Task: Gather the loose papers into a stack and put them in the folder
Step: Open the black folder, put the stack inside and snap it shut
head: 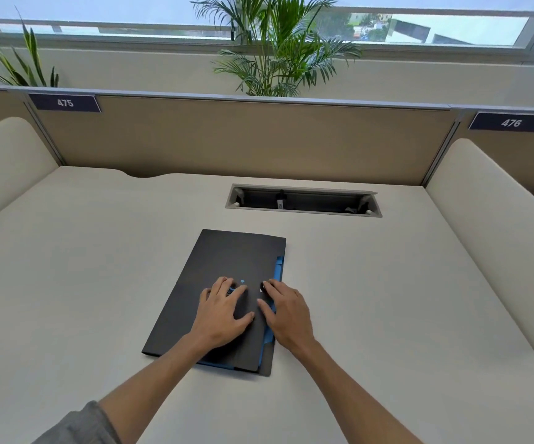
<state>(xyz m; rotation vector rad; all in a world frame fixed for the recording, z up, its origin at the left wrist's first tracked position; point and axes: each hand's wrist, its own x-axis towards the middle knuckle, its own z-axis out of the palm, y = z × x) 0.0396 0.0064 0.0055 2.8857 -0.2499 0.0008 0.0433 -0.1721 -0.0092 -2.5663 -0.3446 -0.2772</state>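
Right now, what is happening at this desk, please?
A person works at a pale desk with both bare hands on a closed black folder. The left hand lies flat on the cover; the right hand rests near the folder's right edge, where blue sheets stick out. No loose papers are visible on the desk, so the filing looks nearly finished.

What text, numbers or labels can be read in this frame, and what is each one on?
"475" on the dark plate at the left end of the desk partition.
"476" on the dark plate on the partition at the right.
A small white tag in the cable recess is too small to read.
The folder under the left hand and right hand shows no readable text.
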